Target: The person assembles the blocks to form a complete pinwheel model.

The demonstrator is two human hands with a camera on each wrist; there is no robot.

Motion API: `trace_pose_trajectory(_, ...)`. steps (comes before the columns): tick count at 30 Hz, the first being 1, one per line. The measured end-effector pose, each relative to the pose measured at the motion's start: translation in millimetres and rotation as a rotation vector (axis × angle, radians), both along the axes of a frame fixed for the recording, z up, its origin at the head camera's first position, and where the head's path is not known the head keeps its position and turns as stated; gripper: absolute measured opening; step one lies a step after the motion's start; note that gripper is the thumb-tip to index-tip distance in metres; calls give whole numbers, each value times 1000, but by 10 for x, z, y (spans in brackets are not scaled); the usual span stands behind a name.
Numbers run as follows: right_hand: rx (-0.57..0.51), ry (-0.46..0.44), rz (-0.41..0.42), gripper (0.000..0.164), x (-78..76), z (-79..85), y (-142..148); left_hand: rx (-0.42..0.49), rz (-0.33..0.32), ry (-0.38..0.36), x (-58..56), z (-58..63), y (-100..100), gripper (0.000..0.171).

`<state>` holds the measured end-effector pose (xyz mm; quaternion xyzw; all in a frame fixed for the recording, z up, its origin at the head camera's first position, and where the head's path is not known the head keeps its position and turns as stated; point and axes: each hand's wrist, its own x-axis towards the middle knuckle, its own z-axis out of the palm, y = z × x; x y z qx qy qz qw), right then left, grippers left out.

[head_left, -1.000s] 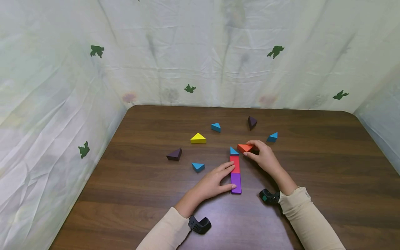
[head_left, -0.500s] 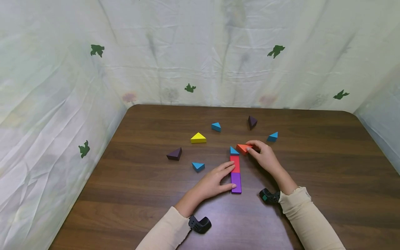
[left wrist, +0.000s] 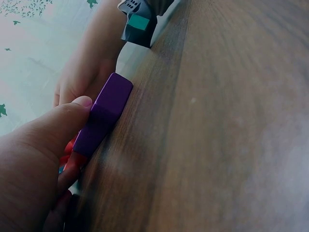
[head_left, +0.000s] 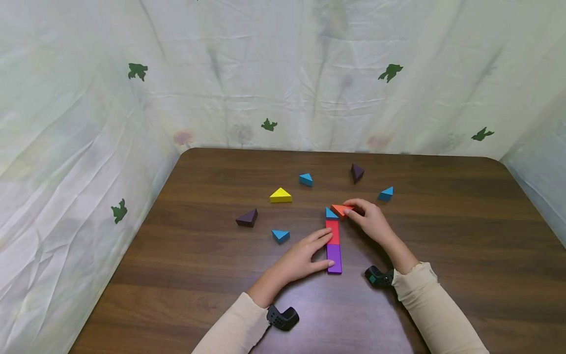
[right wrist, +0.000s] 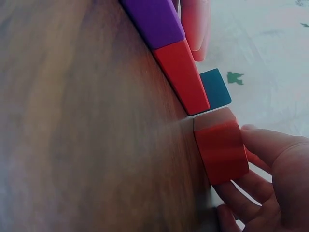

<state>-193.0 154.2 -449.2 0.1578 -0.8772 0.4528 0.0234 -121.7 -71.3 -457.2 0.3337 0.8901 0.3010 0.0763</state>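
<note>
A purple block (head_left: 334, 259), a red block (head_left: 334, 233) and a small blue triangular block (head_left: 330, 214) form a straight line on the table. My left hand (head_left: 300, 258) lies along its left side, thumb on the purple block, fingertips on the red one, fingers fairly straight. With thumb and fingers my right hand (head_left: 370, 220) pinches an orange-red triangular block (head_left: 340, 210) close beside the blue triangle. In the right wrist view, that orange-red block (right wrist: 222, 150) sits by the red block's end; whether it touches the blue one I cannot tell.
Around the line lie loose triangular blocks: a yellow one (head_left: 280, 196), a dark purple one (head_left: 246, 219), another dark one (head_left: 356, 173), and blue ones at the left (head_left: 280, 236), back (head_left: 305, 180) and right (head_left: 385, 193). A pale curtain (head_left: 283, 73) hangs behind the brown table (head_left: 199, 275).
My right hand has slid the orange-red triangular block leftward, up close to the blue triangle. The left hand and the line of blocks have stayed in place.
</note>
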Motion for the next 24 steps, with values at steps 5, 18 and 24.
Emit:
trace_pose_trajectory(5,5,8,11,26,-5,4,-10,0,-1,5,-2,-5,-1,67)
trace_pose_trajectory(18,-7,14,41,26,-12,3,-38,8,-9,27,1,5,-2,67)
trace_pose_trajectory(24,-11,-6,42,24,-14,3,-47,12,-8,30,2,6,1,66)
